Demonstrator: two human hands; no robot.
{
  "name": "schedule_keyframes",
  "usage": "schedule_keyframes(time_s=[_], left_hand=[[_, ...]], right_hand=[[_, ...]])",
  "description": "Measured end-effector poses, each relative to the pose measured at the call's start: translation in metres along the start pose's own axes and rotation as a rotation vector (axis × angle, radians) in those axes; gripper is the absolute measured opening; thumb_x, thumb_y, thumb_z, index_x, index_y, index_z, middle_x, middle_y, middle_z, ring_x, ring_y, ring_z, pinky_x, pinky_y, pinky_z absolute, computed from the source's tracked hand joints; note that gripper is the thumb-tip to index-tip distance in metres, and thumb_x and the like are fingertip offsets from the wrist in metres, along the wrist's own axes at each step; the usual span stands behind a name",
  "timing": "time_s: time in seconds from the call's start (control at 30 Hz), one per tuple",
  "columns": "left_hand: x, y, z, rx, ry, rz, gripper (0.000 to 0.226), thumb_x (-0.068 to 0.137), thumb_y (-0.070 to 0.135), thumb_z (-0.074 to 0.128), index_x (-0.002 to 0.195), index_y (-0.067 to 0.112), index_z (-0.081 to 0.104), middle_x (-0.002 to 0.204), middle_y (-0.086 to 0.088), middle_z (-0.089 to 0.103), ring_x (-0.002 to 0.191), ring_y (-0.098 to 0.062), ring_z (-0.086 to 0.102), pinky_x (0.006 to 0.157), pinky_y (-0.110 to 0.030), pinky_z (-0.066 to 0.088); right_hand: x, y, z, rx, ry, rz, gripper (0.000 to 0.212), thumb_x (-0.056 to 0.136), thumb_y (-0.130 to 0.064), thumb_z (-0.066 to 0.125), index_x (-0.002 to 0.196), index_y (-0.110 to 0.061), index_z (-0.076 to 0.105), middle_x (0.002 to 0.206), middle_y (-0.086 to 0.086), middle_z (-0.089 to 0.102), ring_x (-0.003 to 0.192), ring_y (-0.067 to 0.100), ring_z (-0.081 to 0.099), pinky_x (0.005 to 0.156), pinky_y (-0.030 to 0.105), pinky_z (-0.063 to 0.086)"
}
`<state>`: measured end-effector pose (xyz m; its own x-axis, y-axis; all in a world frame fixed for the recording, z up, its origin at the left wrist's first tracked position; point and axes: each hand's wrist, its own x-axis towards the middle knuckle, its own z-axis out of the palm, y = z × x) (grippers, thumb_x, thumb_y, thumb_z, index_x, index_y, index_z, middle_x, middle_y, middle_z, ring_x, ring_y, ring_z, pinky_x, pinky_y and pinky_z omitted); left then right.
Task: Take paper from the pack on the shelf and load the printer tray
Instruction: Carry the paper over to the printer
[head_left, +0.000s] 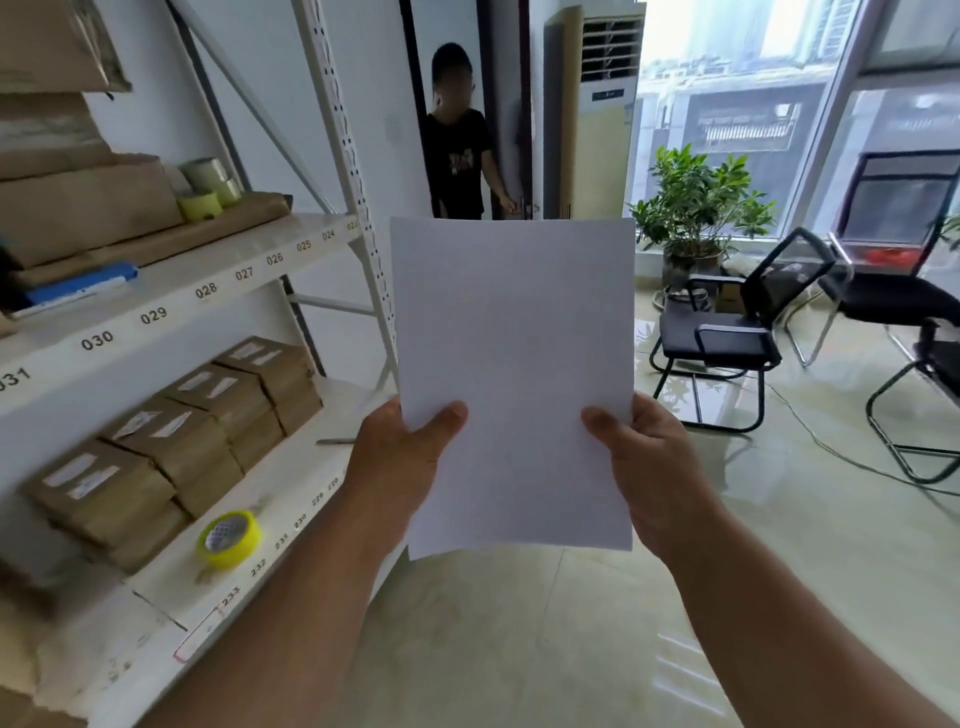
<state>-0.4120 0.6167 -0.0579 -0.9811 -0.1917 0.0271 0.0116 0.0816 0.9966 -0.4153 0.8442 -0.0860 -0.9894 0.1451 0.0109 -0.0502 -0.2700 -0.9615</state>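
A stack of white paper sheets (514, 364) is held upright in front of me, in the middle of the head view. My left hand (402, 457) grips its lower left edge, thumb on the front. My right hand (652, 462) grips the lower right edge the same way. The white metal shelf (171, 306) with numbered labels stands at my left. A blue and white paper pack (78, 288) lies on its upper level. No printer is in view.
Brown wrapped parcels (171, 441) and a yellow tape roll (228, 538) lie on the lower shelf level. A person (460, 145) stands in the doorway ahead. Black chairs (727, 332) and a potted plant (696, 208) stand at the right by the windows. Tiled floor (519, 649) lies below.
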Motion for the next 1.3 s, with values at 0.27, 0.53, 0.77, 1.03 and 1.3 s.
schedule_keyframes(time_s=[0.27,0.53,0.77,1.03,1.3], left_hand=[[0.070,-0.016,0.026,0.030,-0.042,-0.007,0.033,0.084,0.037,0.082,0.109,0.016,0.077,0.099,0.001,0.083,0.095,-0.024,0.079,0.096,-0.054,0.059],[0.146,-0.016,0.039,-0.017,-0.090,-0.007,0.020,0.089,0.026,0.081,0.105,0.015,0.076,0.094,0.002,0.083,0.088,-0.020,0.079,0.094,-0.050,0.061],[0.187,-0.019,0.057,-0.024,-0.134,-0.036,0.028,0.088,0.029,0.081,0.111,0.015,0.076,0.099,-0.001,0.082,0.092,-0.024,0.079,0.093,-0.052,0.061],[0.230,-0.018,0.118,-0.065,-0.183,-0.047,0.021,0.091,0.019,0.078,0.111,0.013,0.075,0.098,-0.002,0.083,0.093,-0.025,0.079,0.089,-0.043,0.062],[0.273,-0.012,0.192,-0.101,-0.177,-0.056,0.021,0.091,0.018,0.078,0.111,0.013,0.076,0.101,-0.004,0.083,0.095,-0.026,0.079,0.095,-0.050,0.060]], right_hand=[[0.053,0.008,-0.004,0.000,0.078,0.024,0.018,0.100,-0.001,0.062,0.104,-0.014,0.074,0.097,0.009,0.082,0.087,0.029,0.077,0.082,0.048,0.062],[0.114,0.008,0.011,0.003,0.148,0.012,0.021,0.100,-0.001,0.062,0.119,-0.002,0.069,0.111,0.019,0.078,0.099,0.040,0.075,0.089,0.053,0.062],[0.153,0.012,0.008,0.010,0.182,0.019,0.024,0.100,-0.001,0.062,0.124,-0.001,0.066,0.113,0.019,0.078,0.104,0.042,0.075,0.089,0.052,0.062],[0.208,0.006,-0.035,0.027,0.209,0.024,0.023,0.100,-0.002,0.062,0.123,-0.004,0.068,0.112,0.016,0.079,0.098,0.035,0.076,0.083,0.045,0.064],[0.275,-0.010,-0.087,0.053,0.190,0.032,0.024,0.100,-0.001,0.061,0.123,-0.002,0.067,0.112,0.018,0.079,0.091,0.031,0.077,0.079,0.043,0.065]])
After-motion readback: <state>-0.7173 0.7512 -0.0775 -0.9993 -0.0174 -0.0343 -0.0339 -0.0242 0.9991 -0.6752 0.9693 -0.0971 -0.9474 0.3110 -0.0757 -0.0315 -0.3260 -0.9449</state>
